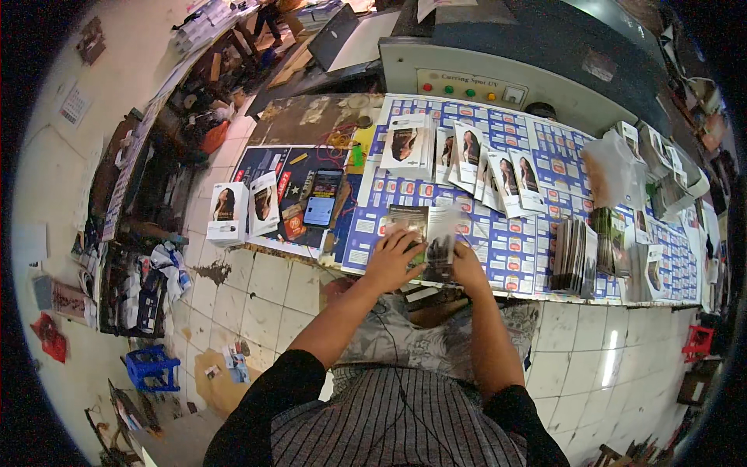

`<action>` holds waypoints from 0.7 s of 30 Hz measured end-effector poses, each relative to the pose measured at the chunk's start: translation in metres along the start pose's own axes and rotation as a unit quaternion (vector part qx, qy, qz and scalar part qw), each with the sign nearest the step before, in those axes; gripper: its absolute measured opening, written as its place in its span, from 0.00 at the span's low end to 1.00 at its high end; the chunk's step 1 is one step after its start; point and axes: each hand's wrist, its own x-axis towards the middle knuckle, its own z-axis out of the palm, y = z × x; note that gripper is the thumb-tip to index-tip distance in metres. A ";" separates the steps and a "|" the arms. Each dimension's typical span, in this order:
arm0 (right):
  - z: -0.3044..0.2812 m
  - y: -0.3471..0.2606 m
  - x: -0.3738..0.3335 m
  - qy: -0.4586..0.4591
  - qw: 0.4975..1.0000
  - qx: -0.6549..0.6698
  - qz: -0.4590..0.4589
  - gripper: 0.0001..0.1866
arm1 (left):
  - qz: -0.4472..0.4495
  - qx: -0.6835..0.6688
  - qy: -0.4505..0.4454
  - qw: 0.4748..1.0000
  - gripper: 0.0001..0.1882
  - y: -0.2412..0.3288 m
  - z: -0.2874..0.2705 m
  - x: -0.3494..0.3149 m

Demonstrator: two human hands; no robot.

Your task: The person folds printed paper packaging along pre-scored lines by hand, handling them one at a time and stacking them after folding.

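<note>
An opened printed leaflet [415, 220] with dark pages lies at the table's front edge, in front of me. My left hand [394, 261] rests on its left part, palm down with the fingers spread. At the leaflet's right side, my right hand [467, 268] has its fingers closed on the right-hand panel [440, 247], which stands partly raised and is smeared by motion. The fingertips of that hand are partly hidden. Beyond the leaflet stand a stack of white folded leaflets [406, 144] and several loose ones [510, 180] fanned out, each with a picture of long dark hair.
The table is covered with blue-and-white printed sheets [373, 243]. To the left lie a phone [320, 198] and two white leaflet stacks [226, 214]. Upright dark leaflet bundles [574, 253] and a plastic bag [618, 165] are on the right. Behind is a machine panel with coloured buttons [471, 93].
</note>
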 end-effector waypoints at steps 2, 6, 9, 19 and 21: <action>0.018 -0.019 -0.001 -0.002 0.961 -0.253 -0.112 0.23 | -0.003 0.018 -0.013 1.000 0.39 -0.003 -0.001 -0.003; 0.041 -0.019 0.004 0.069 0.809 -0.466 -0.352 0.27 | -0.058 -0.077 -0.028 0.995 0.54 -0.008 0.001 -0.006; 0.045 -0.008 0.006 0.083 0.797 -0.486 -0.348 0.26 | -0.061 -0.125 -0.045 0.989 0.46 -0.025 0.001 -0.010; 0.062 -0.009 0.014 0.061 0.789 -0.517 -0.326 0.29 | -0.079 0.013 0.002 0.997 0.24 -0.070 -0.020 -0.032; 0.068 -0.008 0.018 0.051 0.782 -0.537 -0.313 0.31 | -0.091 -0.018 0.003 0.996 0.24 -0.072 -0.018 -0.032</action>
